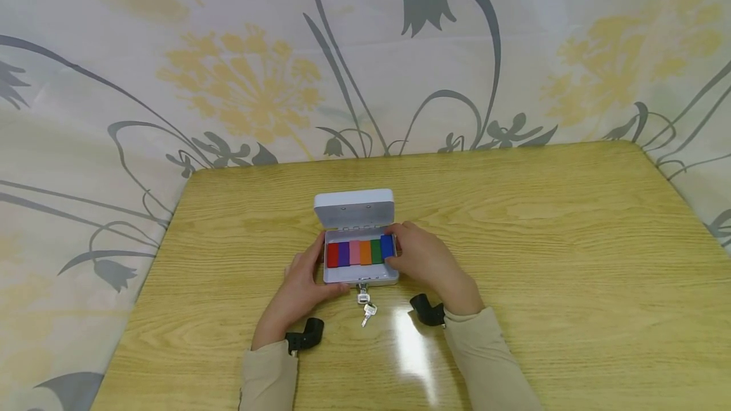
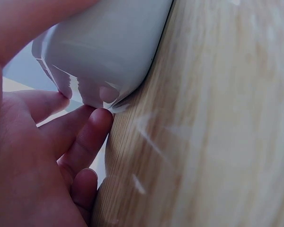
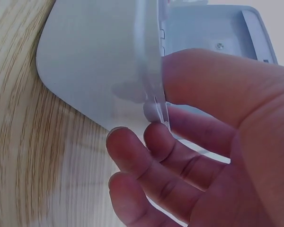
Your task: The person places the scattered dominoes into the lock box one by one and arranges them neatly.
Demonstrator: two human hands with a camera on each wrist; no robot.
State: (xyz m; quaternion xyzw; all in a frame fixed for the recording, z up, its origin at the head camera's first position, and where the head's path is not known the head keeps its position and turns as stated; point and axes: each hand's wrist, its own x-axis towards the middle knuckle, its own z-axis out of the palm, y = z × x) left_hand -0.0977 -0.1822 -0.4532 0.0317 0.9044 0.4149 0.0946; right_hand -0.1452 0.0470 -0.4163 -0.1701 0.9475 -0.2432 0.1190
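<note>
A white metal cash box [image 1: 361, 276] stands on the table with its lid [image 1: 354, 198] raised. Inside lies a row of coloured blocks: red [image 1: 333, 255], purple [image 1: 344, 254], pink [image 1: 355, 252], orange [image 1: 365, 252], green [image 1: 375, 251] and blue [image 1: 387, 247]. My left hand [image 1: 301, 284] holds the box by its left side, thumb along the front; in the left wrist view its fingertips [image 2: 102, 120] meet the box wall. At the right end, my right hand [image 1: 425, 259] pinches the blue block between thumb and index finger. Its other fingers [image 3: 128, 146] are outside the box wall.
Two silver keys hang at the box's front, one key [image 1: 363, 295] at the lock and another key [image 1: 369, 311] below it on the wooden table [image 1: 542, 240]. Black wrist mounts [image 1: 305, 335] sit at both cuffs. A flower-patterned cloth [image 1: 365, 68] rises behind the table.
</note>
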